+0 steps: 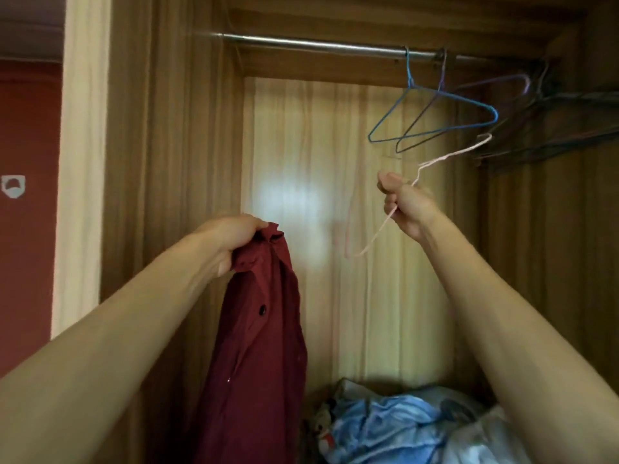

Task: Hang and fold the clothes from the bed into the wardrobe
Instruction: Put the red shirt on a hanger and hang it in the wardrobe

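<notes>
My left hand grips the collar of a dark red buttoned shirt, which hangs straight down in front of the open wardrobe. My right hand is closed around a thin pale pink wire hanger, held tilted below the metal rail. The hanger's hook points up and right, apart from the rail. The shirt and the hanger do not touch.
A blue hanger and a purple hanger hang on the rail, with several more bunched at the far right. Crumpled light blue fabric lies on the wardrobe floor. A wooden side panel stands at the left.
</notes>
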The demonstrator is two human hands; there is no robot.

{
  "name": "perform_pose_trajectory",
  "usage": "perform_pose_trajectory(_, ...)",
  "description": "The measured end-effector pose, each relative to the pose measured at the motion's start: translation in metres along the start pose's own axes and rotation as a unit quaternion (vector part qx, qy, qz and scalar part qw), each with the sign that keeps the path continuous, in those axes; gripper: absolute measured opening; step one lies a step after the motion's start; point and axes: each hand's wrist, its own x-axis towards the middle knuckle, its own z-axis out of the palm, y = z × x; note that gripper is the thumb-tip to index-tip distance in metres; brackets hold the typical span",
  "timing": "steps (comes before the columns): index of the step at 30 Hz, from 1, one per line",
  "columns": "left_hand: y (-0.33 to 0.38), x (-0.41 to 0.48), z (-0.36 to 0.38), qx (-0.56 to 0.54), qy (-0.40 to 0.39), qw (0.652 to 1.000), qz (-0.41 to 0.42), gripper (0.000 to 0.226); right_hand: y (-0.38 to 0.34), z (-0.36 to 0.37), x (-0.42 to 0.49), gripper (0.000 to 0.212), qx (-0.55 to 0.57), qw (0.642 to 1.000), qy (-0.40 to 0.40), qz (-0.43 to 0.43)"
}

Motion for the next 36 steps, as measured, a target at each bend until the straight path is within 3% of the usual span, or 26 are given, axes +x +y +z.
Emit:
perform_pose_trajectory(5,-0.013,-0.016,0.042,-0.004,-0.04,0.999,-0.006,0.009,-0.002,-0.034,-0.082,0.015,-0.171,0.983,-0.073,0.009)
perform_pose_trajectory(7,-0.019,-0.029,0.058,-0.005,-0.053,0.998,-0.016,0.015,-0.01,-0.047,-0.114,0.015,-0.147,0.989,-0.031,-0.017)
perform_pose_trajectory(12,-0.035,-0.07,0.091,-0.005,-0.086,0.996,-0.036,0.012,-0.044,-0.068,-0.171,0.067,-0.088,0.989,0.115,0.004)
perform_pose_trajectory(15,-0.049,-0.099,0.106,0.015,-0.108,0.994,-0.025,0.012,-0.056,-0.083,-0.207,0.05,-0.061,0.984,0.165,-0.009)
perform_pose_trajectory(16,-0.054,-0.108,0.11,0.034,-0.122,0.992,-0.011,0.015,-0.058,-0.09,-0.224,0.045,-0.071,0.984,0.161,-0.004)
perform_pose_trajectory(18,-0.063,-0.126,0.115,0.09,-0.158,0.983,0.024,0.016,-0.057,-0.108,-0.257,0.056,-0.157,0.979,0.125,0.029)
perform_pose_trajectory(21,-0.076,-0.149,0.123,0.15,-0.222,0.962,0.048,0.016,-0.052,-0.14,-0.312,0.062,-0.301,0.948,0.081,0.069)
perform_pose_trajectory(25,-0.102,-0.173,0.143,0.178,-0.283,0.942,0.037,0.019,-0.056,-0.172,-0.386,0.051,-0.335,0.936,0.03,0.105)
perform_pose_trajectory(27,-0.118,-0.181,0.152,0.182,-0.297,0.937,0.021,0.021,-0.061,-0.187,-0.419,0.044,-0.39,0.912,0.016,0.126)
perform_pose_trajectory(32,-0.144,-0.192,0.175,0.2,-0.339,0.919,-0.004,0.015,-0.076,-0.231,-0.485,0.037,-0.415,0.895,0.033,0.163)
perform_pose_trajectory(33,-0.145,-0.195,0.178,0.21,-0.352,0.912,-0.008,0.016,-0.079,-0.237,-0.495,0.039,-0.411,0.895,0.037,0.167)
perform_pose_trajectory(36,-0.148,-0.197,0.187,0.222,-0.376,0.9,-0.01,0.022,-0.089,-0.257,-0.525,0.074,-0.387,0.901,0.03,0.193)
